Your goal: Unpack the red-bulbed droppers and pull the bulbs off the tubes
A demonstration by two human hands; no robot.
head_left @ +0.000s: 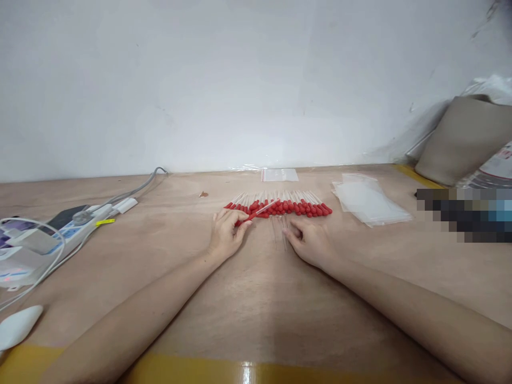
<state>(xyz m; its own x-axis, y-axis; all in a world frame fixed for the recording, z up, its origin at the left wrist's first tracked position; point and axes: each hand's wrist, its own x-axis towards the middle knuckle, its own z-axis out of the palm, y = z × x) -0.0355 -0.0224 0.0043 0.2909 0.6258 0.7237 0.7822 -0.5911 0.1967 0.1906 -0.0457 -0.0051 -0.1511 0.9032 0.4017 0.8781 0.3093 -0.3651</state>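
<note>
1. Two bare hands: the left hand (pixel 227 232) is nearly closed, pinching one red-bulbed stick with a slim clear shaft (pixel 251 216); the right hand (pixel 312 242) is loosely curled, thumb and fingertips at a few thin clear tubes (pixel 275 234), though whether it grips one I cannot tell
2. Just beyond both hands, a row of red-bulbed sticks with pale shafts (pixel 316 209), well over twenty, overlapping too much to count exactly
3. One flat clear plastic bag (pixel 280 175) behind the row; several more in an overlapping clear plastic stack (pixel 368 200) to the right
4. A brown wood-patterned counter (pixel 224 304) meets a pale wall (pixel 240 80)
5. One white power strip (pixel 72 230) with plugs lies left
6. Yellow tape (pixel 192 368) lines the near edge; a broad stretch of counter lies between the forearms
</note>
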